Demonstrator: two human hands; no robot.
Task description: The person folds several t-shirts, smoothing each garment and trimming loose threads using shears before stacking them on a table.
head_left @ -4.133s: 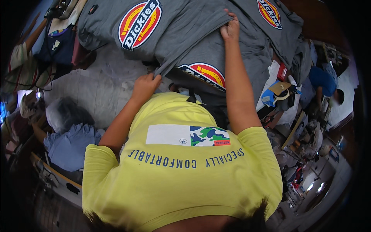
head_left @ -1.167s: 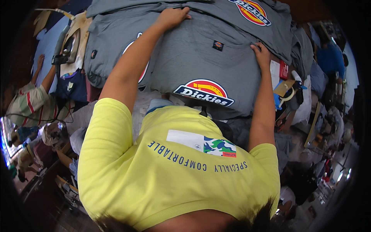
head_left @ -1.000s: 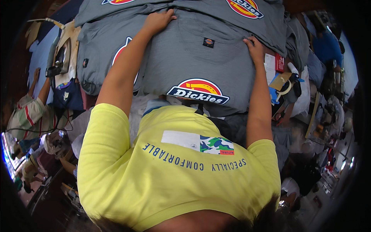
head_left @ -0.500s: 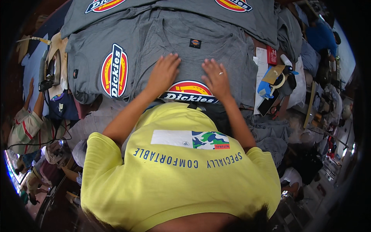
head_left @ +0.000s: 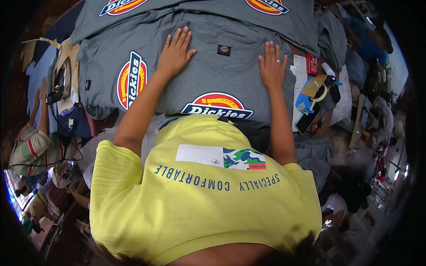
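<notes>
Head view: left hand [head_left: 175, 56], right hand [head_left: 272, 70] flat on grey shirt [head_left: 217, 75], fingers released; red box [head_left: 311, 64], contents hidden.

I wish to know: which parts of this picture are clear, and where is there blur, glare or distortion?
In the head view, the left hand, right hand and gray T-shirt look fairly sharp; the hair at the lower edge is blurred; a bright patch glares at far left; in this fisheye view, shapes also look stretched toward the black rim.
</notes>
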